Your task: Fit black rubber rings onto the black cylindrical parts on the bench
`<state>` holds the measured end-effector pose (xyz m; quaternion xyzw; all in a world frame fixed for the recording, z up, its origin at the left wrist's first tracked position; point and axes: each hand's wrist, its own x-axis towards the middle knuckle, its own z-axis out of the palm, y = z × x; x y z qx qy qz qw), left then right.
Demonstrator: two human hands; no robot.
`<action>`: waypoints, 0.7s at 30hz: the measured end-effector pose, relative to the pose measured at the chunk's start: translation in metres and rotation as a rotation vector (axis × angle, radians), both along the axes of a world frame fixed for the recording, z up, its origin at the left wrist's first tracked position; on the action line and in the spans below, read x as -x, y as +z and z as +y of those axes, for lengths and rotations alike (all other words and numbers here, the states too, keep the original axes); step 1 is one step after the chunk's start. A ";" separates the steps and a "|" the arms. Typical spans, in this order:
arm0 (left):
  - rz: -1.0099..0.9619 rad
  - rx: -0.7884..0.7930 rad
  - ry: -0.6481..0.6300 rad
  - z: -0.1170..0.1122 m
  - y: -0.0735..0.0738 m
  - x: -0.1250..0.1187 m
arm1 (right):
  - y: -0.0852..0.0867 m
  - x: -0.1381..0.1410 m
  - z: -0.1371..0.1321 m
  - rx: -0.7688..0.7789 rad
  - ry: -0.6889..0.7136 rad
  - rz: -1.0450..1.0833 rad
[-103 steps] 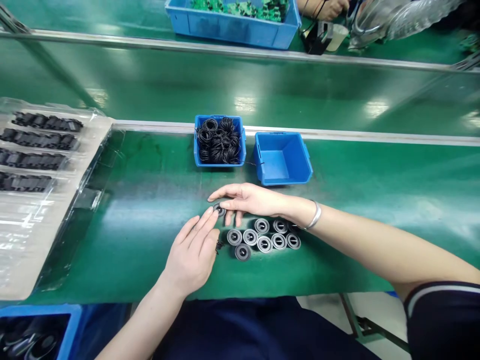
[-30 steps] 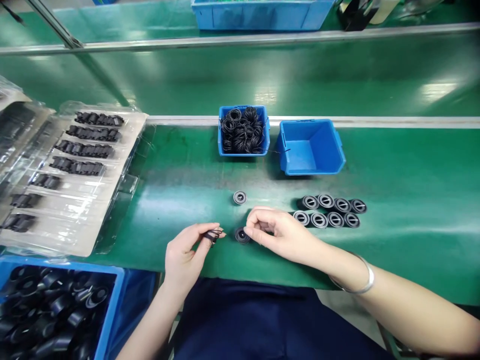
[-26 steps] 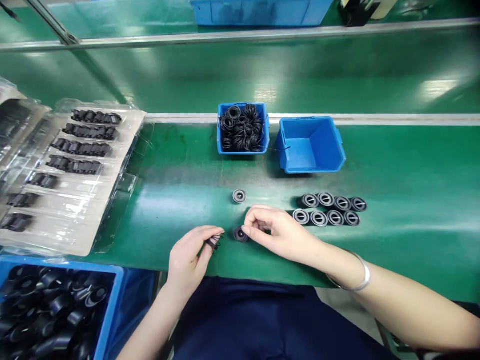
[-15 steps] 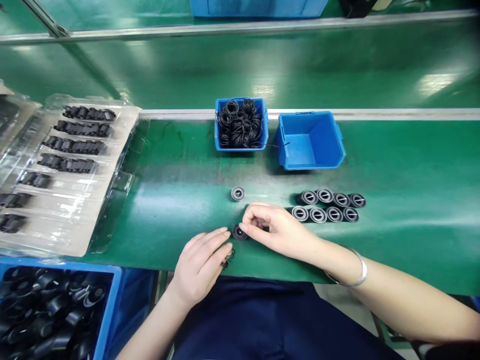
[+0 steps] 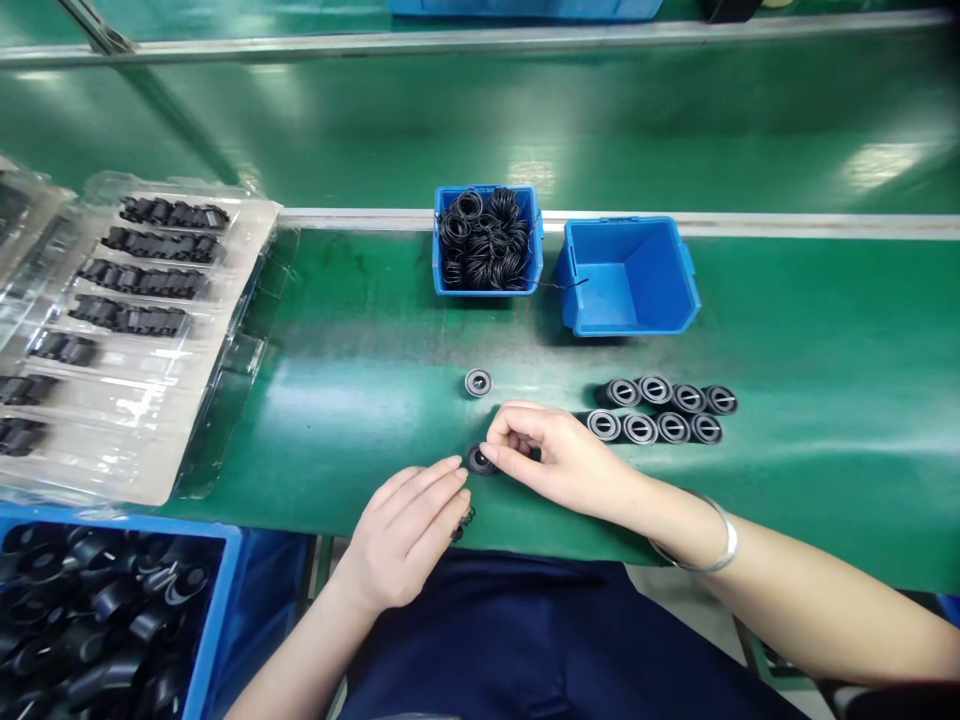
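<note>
A small black round part (image 5: 476, 460) stands on the green bench with its ringed end facing up. The thumb and forefinger of my right hand (image 5: 551, 455) are pinched together at its right edge. What the curled fingers cover is hidden. My left hand (image 5: 405, 535) lies just to the left, palm down, its fingertips close to the part. Thin black rings (image 5: 467, 520) poke out from beneath its fingers. Another black round part (image 5: 478, 383) stands alone beyond my hands.
Several black cylinders (image 5: 640, 429) form two rows at the right. Behind are a blue bin (image 5: 487, 293) of black rings and a blue bin (image 5: 600, 280) with a bare floor. Left are a clear plastic tray (image 5: 142, 400) with black pieces and a blue crate (image 5: 229, 580) of black parts.
The view has shifted slightly. My left fingers have moved a little nearer to the round part, while my right hand keeps its pinch at the part's edge.
</note>
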<state>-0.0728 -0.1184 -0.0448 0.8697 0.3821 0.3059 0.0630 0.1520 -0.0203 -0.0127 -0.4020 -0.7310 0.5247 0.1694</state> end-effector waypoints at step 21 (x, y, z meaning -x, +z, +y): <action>0.139 -0.056 -0.062 0.006 0.011 -0.010 | -0.003 0.002 0.004 0.504 0.015 0.142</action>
